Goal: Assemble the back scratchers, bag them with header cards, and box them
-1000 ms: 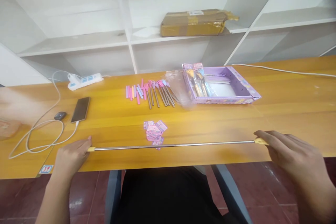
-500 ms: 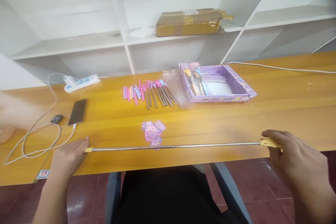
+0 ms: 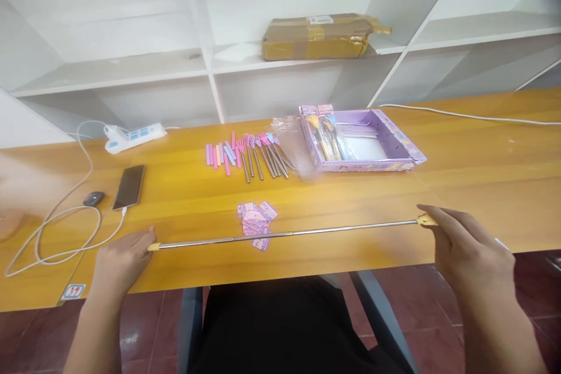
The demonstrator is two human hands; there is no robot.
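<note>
An extended telescopic back scratcher stretches between my hands above the front of the desk, its right end slightly higher. My left hand is closed round the yellow grip at one end. Over at the other end, my right hand pinches the yellow claw head, which the fingers partly cover. Behind the rod lies a loose pile of small pink and purple cards. Farther back, several back scratchers with pink, purple and blue heads lie side by side, left of them several coloured grip sleeves.
A purple display box holds bagged back scratchers, with clear plastic bags beside it. On the left are a phone on a cable, a black mouse-like object and a power strip. A taped carton sits on the shelf.
My right hand moved outward, then back inward and up, tilting the rod. The rod lengthened slightly, then became shorter. My left hand kept hold of the grip and shifted little.
</note>
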